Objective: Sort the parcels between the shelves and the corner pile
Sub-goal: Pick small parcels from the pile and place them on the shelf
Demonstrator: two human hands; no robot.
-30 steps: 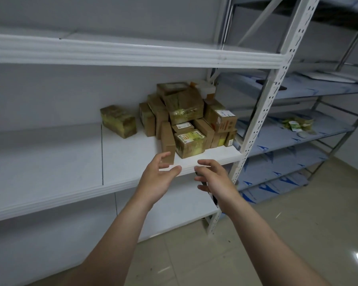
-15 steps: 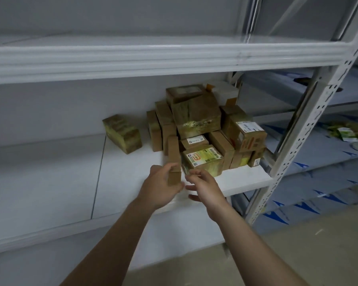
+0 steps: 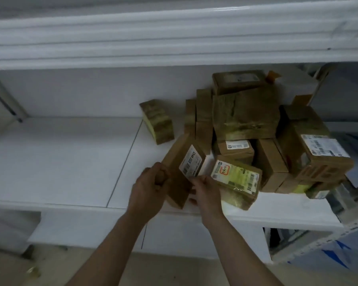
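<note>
Held parcel: a slim cardboard parcel (image 3: 175, 162), flat and oblong, plain brown with matt faces, is tilted with its top leaning left. Its lower end sits at the front edge of the shelf; I cannot tell whether it rests on the board.
Label: a white label (image 3: 191, 162) with rounded corners covers its narrow right face.
Left hand: the left hand (image 3: 150, 187) has its fingers curled round the parcel's left long edge, gripping it.
Right hand: the right hand (image 3: 207, 191) pinches the parcel's lower right edge, just under the label.
Shelf: a smooth white shelf board (image 3: 70, 162) with a thin seam running front to back.
Pile: a pile of parcels (image 3: 262, 131) fills the shelf's right end, brown boxes stacked unevenly, just right of the held one.
Nearest neighbour: a green-labelled parcel (image 3: 236, 180) in glossy wrap lies beside the right hand.
Top of pile: a large box (image 3: 244, 116) with creased, wrinkled tape.
Apart: a lone parcel (image 3: 157, 122), taped and yellowish, stands left of the pile.
Above: the ribbed white edge of an upper shelf (image 3: 174, 38).
</note>
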